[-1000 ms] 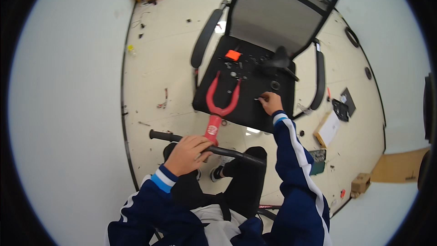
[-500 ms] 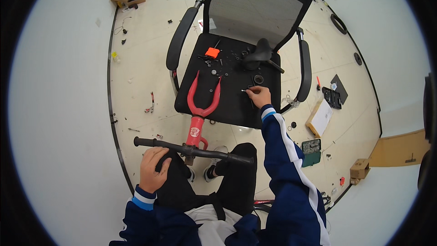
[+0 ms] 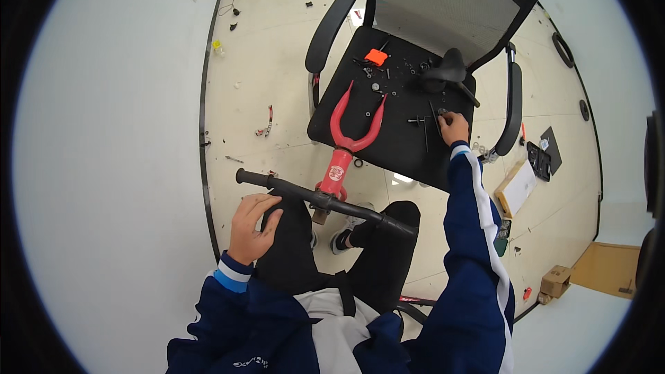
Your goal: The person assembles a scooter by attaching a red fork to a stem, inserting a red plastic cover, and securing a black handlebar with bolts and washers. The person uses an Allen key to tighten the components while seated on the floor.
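Observation:
A red bicycle fork point(image 3: 339, 156) rests with its prongs on the black chair seat point(image 3: 395, 147). Its black handlebar point(image 3: 291, 188) lies across above my legs. My left hand point(image 3: 254, 230) is open beside the bar's left part, fingers stretched and thumb apart. Over the seat's right side, the fingers of my right hand point(image 3: 454, 128) close on a small dark ring-shaped part point(image 3: 442, 112), partly covered by the fingertips. Just left of it lie a small bolt-like piece point(image 3: 416, 120) and a thin black hex key point(image 3: 427, 140).
A black bicycle saddle point(image 3: 445, 73) with its post lies at the seat's back right. An orange piece point(image 3: 376, 57) and several small metal parts lie further left. Chair armrests point(image 3: 337, 24) flank the seat. On the floor at right are a black tool case point(image 3: 539, 161) and a cardboard box point(image 3: 555, 281).
The view has shifted, so the chair appears further right and higher. My right hand has left a small bright piece and gone to the ring. My left hand's thumb and fingers remain apart.

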Motion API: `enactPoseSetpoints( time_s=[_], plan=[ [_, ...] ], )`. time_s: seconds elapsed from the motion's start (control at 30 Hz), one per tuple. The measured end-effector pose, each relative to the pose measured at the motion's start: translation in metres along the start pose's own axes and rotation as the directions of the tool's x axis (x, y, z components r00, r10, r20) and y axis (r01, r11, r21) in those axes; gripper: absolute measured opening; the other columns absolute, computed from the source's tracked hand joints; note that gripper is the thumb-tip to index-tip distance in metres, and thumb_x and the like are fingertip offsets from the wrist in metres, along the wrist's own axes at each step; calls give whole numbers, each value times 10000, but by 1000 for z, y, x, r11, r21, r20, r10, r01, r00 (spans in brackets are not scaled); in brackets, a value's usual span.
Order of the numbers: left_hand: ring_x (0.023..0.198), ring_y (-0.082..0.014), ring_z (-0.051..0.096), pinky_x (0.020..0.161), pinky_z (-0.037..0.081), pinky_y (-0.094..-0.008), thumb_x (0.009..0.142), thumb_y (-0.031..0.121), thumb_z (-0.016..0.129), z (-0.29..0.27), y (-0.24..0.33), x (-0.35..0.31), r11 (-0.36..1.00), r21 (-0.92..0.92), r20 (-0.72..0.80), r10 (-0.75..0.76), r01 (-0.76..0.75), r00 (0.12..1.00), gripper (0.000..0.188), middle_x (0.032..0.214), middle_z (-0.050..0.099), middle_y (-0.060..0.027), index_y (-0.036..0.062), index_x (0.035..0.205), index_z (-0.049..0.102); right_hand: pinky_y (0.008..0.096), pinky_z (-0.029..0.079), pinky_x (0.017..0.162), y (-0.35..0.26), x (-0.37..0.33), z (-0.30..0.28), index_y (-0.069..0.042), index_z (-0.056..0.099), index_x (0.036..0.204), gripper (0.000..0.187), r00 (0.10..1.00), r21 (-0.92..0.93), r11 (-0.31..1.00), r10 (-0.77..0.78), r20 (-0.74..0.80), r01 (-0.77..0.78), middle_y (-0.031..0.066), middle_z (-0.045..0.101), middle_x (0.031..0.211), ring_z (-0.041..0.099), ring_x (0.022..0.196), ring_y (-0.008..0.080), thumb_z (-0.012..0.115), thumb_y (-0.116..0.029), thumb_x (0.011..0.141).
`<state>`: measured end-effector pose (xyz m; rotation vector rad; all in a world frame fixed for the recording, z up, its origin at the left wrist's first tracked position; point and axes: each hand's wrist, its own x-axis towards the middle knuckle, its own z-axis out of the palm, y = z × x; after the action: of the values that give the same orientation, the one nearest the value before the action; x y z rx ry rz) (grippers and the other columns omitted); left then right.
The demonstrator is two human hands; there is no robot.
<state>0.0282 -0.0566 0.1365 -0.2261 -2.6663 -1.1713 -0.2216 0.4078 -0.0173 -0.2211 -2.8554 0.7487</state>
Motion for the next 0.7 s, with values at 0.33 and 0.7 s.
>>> enactPoseSetpoints(
  time_s=[0.33,0.7],
  plan=[
    [882,-314,637,787,511,-365,810,15,708,6,9,-20,991,-89,-34,99,-102,994,188,953,674,-130,9,996,687,393,523,878,4,-92,-31,-35,612,1191,429,999,157,987,16,44,-23,189,681,1091,667,986,336,728,-170,801],
    [771,-262,678,665,527,-333,887,114,662,-15,-142,-126,880,-224,-259,-467,418,845,130,877,696,-136,7,950,699,367,547,825,101,-272,-25,27,633,1107,322,968,217,944,242,64,-250,166,675,1086,671,962,251,704,-116,828]
  ],
)
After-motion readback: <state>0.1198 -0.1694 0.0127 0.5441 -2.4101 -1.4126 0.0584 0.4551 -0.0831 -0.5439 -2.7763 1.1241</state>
